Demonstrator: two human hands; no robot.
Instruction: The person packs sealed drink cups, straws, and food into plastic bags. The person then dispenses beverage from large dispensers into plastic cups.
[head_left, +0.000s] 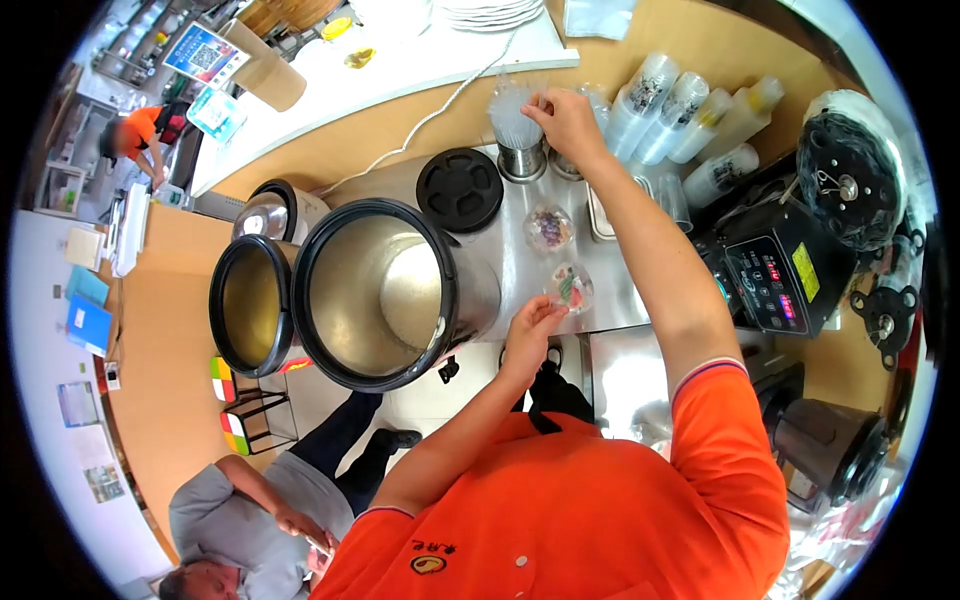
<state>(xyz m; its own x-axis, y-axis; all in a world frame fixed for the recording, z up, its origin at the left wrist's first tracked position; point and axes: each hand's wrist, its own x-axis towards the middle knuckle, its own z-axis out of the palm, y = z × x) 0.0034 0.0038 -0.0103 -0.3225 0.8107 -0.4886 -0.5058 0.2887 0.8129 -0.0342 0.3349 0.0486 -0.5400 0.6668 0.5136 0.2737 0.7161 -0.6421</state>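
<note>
My right hand reaches up to a bundle of clear straws standing in a metal holder. Its thumb and fingers pinch at the straws' side; how many they grip cannot be seen. Lower down, my left hand has its fingertips closed at the near rim of a clear cup with a red and green printed top. Just behind that cup stands a second cup, with a purplish print on top. Both cups rest on the steel counter.
Large black-rimmed metal pots stand left, beside a round black lid. Stacked plastic cups line the back right, near a black machine with a lit panel. A seated person and another in orange are at left.
</note>
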